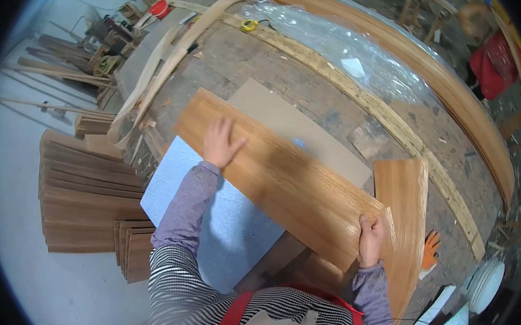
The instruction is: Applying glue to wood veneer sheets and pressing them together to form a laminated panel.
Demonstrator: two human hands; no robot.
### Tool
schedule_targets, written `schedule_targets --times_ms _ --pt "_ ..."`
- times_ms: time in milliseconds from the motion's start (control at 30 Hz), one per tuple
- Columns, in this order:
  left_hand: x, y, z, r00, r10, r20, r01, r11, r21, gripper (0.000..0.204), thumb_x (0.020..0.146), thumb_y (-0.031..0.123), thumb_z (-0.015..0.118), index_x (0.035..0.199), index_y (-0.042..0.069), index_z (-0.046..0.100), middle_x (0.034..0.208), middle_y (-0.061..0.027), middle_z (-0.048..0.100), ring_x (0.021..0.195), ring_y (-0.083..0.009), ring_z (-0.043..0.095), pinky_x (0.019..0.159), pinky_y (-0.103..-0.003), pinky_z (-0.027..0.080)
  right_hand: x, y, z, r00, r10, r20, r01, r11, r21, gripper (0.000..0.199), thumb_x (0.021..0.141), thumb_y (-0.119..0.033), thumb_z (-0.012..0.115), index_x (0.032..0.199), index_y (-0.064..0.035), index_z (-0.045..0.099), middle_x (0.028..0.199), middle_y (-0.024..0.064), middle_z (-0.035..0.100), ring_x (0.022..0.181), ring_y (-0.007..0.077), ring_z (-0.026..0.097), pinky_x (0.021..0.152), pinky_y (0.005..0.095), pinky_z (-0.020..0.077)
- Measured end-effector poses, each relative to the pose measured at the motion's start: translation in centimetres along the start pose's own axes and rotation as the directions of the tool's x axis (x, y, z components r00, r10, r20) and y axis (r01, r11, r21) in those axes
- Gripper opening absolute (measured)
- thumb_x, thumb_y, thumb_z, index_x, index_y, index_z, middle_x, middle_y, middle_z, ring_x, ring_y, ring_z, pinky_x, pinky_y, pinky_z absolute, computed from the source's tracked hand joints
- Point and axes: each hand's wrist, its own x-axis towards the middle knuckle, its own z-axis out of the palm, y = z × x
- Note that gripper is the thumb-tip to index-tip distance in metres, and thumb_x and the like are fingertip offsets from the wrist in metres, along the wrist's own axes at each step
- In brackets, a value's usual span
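A long wood-grain board [289, 179] lies slantwise across the workbench in front of me. My left hand [219, 143] rests flat on its left part with the fingers spread. At the right end my right hand [371, 238] grips the board's edge, thumb on top and the other fingers partly hidden. Partly under the board, on the far side, is a flat brown sheet [262, 99]. A pale blue-white sheet [232, 227] with a rough surface shows on the near side, below my left forearm. Beside my right hand lies another wood-grain board [407, 185].
A yellow tape measure [249, 25] sits by a long narrow wood strip [339, 77]. Beyond it are clear plastic film [353, 48] and long mouldings [401, 45]. An orange glove [431, 250] and white bucket [486, 284] are at right; stacked brown panels [83, 198] stand left.
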Motion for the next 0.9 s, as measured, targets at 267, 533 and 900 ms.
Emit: schedule_targets --times_ms 267,533,900 --pt "-4.0 11.9 1.6 0.829 0.407 0.383 -0.413 0.908 -0.072 0.079 0.077 0.053 0.073 0.145 0.027 0.043 0.158 -0.0146 0.024 0.146 -0.0409 0.018 0.107 -0.071 0.02 0.9 3.7 -0.9 0.994 0.102 0.036 -0.106 0.987 0.121 0.023 0.095 -0.005 0.058 0.118 -0.0001 0.059 0.107 0.0031 0.067 0.094 0.01 0.06 0.085 0.0266 0.0471" --pt "-3.9 12.1 2.0 0.809 0.403 0.428 -0.415 0.907 -0.069 0.082 0.074 0.052 0.076 0.146 0.03 0.042 0.158 -0.0141 0.022 0.146 -0.041 0.016 0.107 -0.072 0.019 1.3 4.7 -1.6 0.991 0.129 0.029 -0.131 0.982 0.136 0.02 0.095 -0.004 0.058 0.114 -0.0004 0.061 0.104 0.0022 0.067 0.09 0.0089 0.06 0.082 0.026 0.0474" --pt "-4.0 12.2 2.0 0.832 0.348 0.431 -0.349 0.934 -0.08 0.082 0.076 0.056 0.072 0.147 0.03 0.04 0.159 -0.0142 0.022 0.147 -0.0403 0.014 0.109 -0.071 0.016 3.3 2.4 -3.1 0.991 0.131 0.035 -0.076 0.748 -0.659 0.028 0.087 -0.006 0.064 0.114 0.0029 0.06 0.104 0.0136 0.068 0.095 0.0218 0.063 0.087 0.0335 0.0481"
